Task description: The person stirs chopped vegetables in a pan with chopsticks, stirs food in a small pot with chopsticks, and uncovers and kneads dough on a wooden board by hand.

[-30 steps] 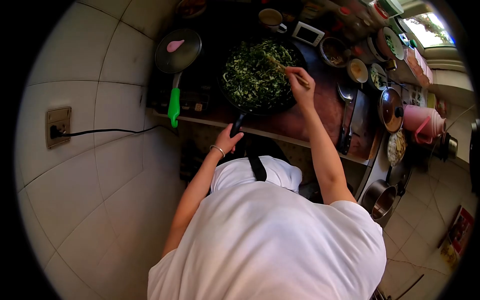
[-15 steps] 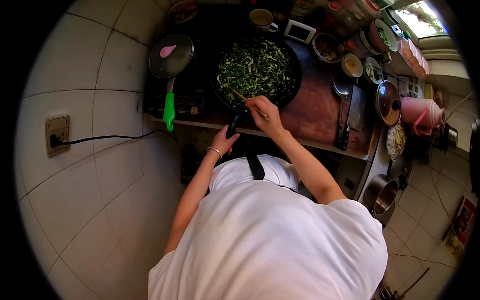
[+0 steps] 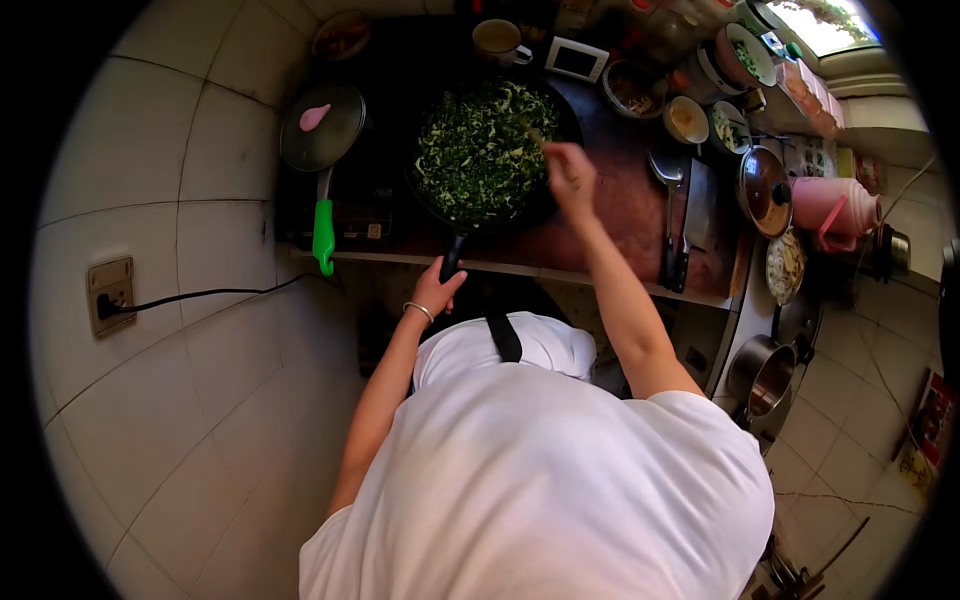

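Observation:
My left hand [image 3: 436, 290] is closed around the black handle [image 3: 452, 260] of a dark frying pan [image 3: 567, 122]. Finely chopped greens [image 3: 478, 165], mixed with pale yellow-white shreds, fill much of the pan. Over the pan's right side, my right hand [image 3: 572, 178] grips thin wooden chopsticks [image 3: 529, 127]. Their tips reach toward the greens at the upper right, slightly blurred, and I cannot see clearly whether they touch the food.
A lidded pan with a green handle [image 3: 323, 235] stands to the left. A ladle [image 3: 667, 172] and a cleaver [image 3: 697, 208] lie right. Bowls, a mug [image 3: 497, 42], a glass lid [image 3: 763, 190] and a pink thermos [image 3: 835, 212] line the back and right.
My right hand has moved right and up with the chopsticks, from the pan's near edge to its right side. My left hand keeps its hold on the handle. The view has shifted slightly.

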Demonstrator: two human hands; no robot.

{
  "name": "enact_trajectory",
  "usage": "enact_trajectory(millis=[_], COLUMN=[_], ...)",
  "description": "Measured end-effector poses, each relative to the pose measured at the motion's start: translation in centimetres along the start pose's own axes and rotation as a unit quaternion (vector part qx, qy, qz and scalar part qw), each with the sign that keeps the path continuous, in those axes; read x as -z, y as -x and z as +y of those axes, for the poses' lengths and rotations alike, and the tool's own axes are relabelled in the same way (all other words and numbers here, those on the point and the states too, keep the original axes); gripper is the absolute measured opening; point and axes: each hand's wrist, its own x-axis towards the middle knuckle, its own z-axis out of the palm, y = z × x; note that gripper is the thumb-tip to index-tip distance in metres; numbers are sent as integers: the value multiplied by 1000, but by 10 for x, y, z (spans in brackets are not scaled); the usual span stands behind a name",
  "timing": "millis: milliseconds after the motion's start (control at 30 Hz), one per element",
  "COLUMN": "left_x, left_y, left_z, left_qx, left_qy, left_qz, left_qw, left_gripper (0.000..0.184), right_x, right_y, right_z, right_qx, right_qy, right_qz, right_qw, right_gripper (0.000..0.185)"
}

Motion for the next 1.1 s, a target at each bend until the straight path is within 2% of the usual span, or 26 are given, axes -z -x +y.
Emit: enact_trajectory(millis=[67, 267, 300, 400, 500, 600, 767, 833, 867, 900, 967, 1067, 1100], left_x=[2, 0, 1, 1, 2, 1, 0, 0, 1, 0, -1, -2, -1], left_y=[-6, -2, -2, 0, -2, -5, -8, -5, -5, -3, -1, 3, 4], left_z=[3, 2, 4, 2, 0, 0, -7, -3, 1, 6, 15, 20, 21], left_qx=[-11, -2, -5, -1, 1, -8, -3, -3, 0, 3, 15, 31, 32], left_qy=[-7, -2, -8, -7, 2, 4, 64, 92, 119, 143, 144, 138, 131], left_qz=[6, 6, 7, 6, 2, -1, -27, -46, -65, -81, -83, -78, -78], left_qw=[1000, 1000, 1000, 1000, 1000, 1000, 998, 995, 991, 986, 986, 987, 988], left_gripper=[28, 29, 29, 28, 27, 27, 25, 24, 23, 21, 21, 21, 21], right_x=[-14, -20, -21, -13, 12, 34, 61, 72, 76, 67, 43, -3, -10], right_y=[29, 56, 63, 67, 30, -13, -51, -19, 4, 47, 78, 73, 63], right_z=[-16, -92, -96, -48, -29, -22, 13, 7, 2, -24, -60, -81, -76], right_qx=[55, 19, -19, 26, -20, -67, -55, -43, -68, -41, -20, -82, -83], right_qy=[-20, -79, -87, -26, -46, -55, -42, -15, 14, 21, 69, -16, -44], right_qz=[-69, -143, -176, -132, -46, -51, -62, -76, -84, -47, -60, -60, -33], right_qw=[996, 986, 980, 991, 998, 995, 996, 996, 994, 998, 996, 995, 995], right_gripper=[15, 18, 19, 20, 12, 9, 10, 13, 12, 12, 14, 11, 10])
